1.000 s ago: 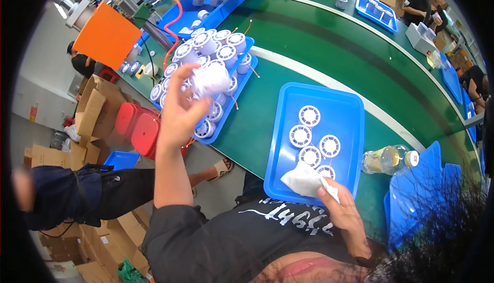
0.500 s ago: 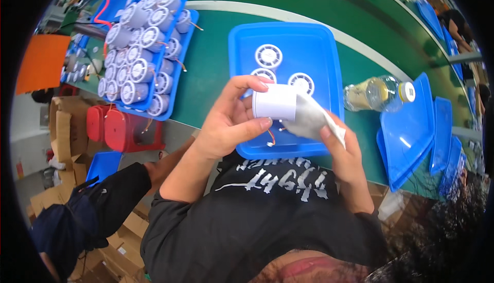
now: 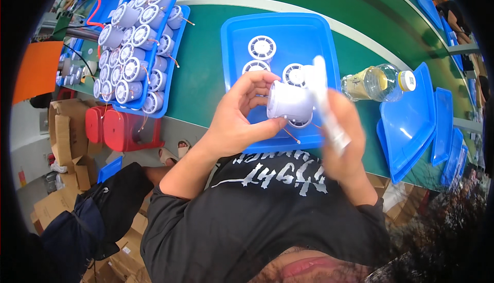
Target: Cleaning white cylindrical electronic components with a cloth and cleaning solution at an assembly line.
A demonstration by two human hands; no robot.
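Note:
A white plastic cylinder (image 3: 290, 103) with a flared rim lies tilted in my left hand (image 3: 234, 121), with the thumb below and the fingers curled round its left end. Just to its right, my right hand (image 3: 347, 134), smeared by motion, grips a white cloth (image 3: 323, 95). The cloth is blurred and stands upright close to the cylinder's right end; whether they touch I cannot tell. Below both hands is a blue tray (image 3: 226, 41). In it stand white round parts with slotted ends, among them one part (image 3: 262, 48) at the far side and another (image 3: 294, 74) partly behind the cylinder. A thin wire hangs below the cylinder.
Stacked blue trays (image 3: 177, 46) full of white cylinders with wires stand on the left. To the right lie a clear bottle (image 3: 378, 82) with pale liquid and several blue trays (image 3: 409, 121). Red stools (image 3: 126, 129), cardboard boxes and another person are at the lower left.
The cylinder has turned and shifted slightly right in my left hand. My right hand has swung the cloth upright, away from its draped position against the cylinder's end.

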